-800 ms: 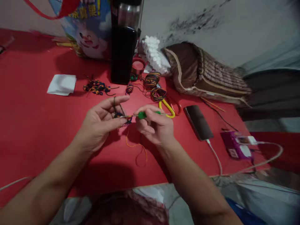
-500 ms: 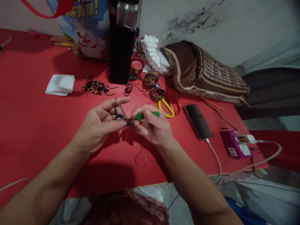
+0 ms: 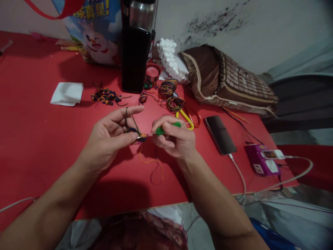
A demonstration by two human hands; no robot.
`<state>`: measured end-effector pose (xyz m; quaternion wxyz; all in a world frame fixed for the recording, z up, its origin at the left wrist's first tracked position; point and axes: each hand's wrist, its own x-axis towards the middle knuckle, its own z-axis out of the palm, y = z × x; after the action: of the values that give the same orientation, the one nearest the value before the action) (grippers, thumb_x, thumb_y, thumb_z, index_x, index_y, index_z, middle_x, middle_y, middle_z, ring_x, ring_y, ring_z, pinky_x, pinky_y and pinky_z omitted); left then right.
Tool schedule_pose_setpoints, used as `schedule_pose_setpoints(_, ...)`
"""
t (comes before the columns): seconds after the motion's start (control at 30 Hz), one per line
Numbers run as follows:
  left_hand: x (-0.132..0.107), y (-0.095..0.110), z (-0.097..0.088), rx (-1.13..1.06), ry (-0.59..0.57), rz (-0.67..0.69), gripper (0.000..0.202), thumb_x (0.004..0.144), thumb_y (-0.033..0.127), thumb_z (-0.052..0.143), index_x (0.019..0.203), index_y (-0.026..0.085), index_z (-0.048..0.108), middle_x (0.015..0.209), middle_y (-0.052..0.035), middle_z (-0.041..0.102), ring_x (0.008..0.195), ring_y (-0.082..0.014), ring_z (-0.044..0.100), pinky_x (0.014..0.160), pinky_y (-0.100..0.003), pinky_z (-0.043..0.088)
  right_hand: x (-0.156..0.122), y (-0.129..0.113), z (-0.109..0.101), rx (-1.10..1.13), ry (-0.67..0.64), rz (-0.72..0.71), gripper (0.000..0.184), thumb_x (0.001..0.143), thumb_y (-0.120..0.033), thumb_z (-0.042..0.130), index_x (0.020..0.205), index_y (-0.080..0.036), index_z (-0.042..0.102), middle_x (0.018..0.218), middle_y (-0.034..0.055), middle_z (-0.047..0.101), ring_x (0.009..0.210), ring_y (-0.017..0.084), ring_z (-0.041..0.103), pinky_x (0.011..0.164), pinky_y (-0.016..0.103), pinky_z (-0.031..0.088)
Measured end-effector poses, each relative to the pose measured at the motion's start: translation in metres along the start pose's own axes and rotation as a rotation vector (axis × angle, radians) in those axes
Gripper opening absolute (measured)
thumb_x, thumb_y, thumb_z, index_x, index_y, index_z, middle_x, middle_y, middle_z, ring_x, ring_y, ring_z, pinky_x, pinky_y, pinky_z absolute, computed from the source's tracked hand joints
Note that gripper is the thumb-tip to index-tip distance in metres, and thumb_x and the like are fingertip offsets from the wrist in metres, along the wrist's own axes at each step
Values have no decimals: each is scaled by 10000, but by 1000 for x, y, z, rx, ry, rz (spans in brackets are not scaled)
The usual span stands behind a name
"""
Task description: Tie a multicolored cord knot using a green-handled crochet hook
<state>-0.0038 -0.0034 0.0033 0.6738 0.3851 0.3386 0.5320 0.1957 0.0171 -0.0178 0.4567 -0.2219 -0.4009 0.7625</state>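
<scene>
My left hand (image 3: pixel 110 136) pinches a small multicoloured crochet piece (image 3: pixel 137 136) between thumb and middle fingers, with dark yarn looped over the stretched forefinger. My right hand (image 3: pixel 174 138) is closed round a green-handled crochet hook (image 3: pixel 166 128), whose metal tip pokes into the piece. An orange yarn tail (image 3: pixel 153 166) hangs from the piece onto the red table (image 3: pixel 31 139).
Yarn bundles (image 3: pixel 169 92), small finished crochet bits (image 3: pixel 106 97) and yellow-handled scissors (image 3: pixel 185 118) lie beyond my hands. A black flask (image 3: pixel 135 52), a white tissue (image 3: pixel 67 93), a phone (image 3: pixel 220 134) on a charging cable, a purple box (image 3: pixel 261 163) and a brown cushion (image 3: pixel 229 83) surround them.
My right hand has drawn slightly right and tilted the hook so its handle points up-right; the tip stays at the crochet piece. My left hand has barely moved.
</scene>
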Motion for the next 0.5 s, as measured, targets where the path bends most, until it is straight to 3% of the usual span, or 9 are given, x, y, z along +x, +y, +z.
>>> schedule_pose_setpoints(0.23,-1,-1,-2,137,51,106,453,762,55,825,1175,237,851,800,11,661,687,-93,594,658,-187,565,-3,-4,3,-161,155,-80,282,819,-436,895,810,-161,834,497,-38,596,342,9,253,347,182,135)
schedule_pose_setpoints(0.5,-3,-1,0,336,124,232,477,792,52,787,1237,222,813,806,10,674,729,-123,630,701,-236,587,-5,-4,11,-217,248,-139,244,821,-421,884,809,-181,843,516,-31,600,364,22,292,349,192,138)
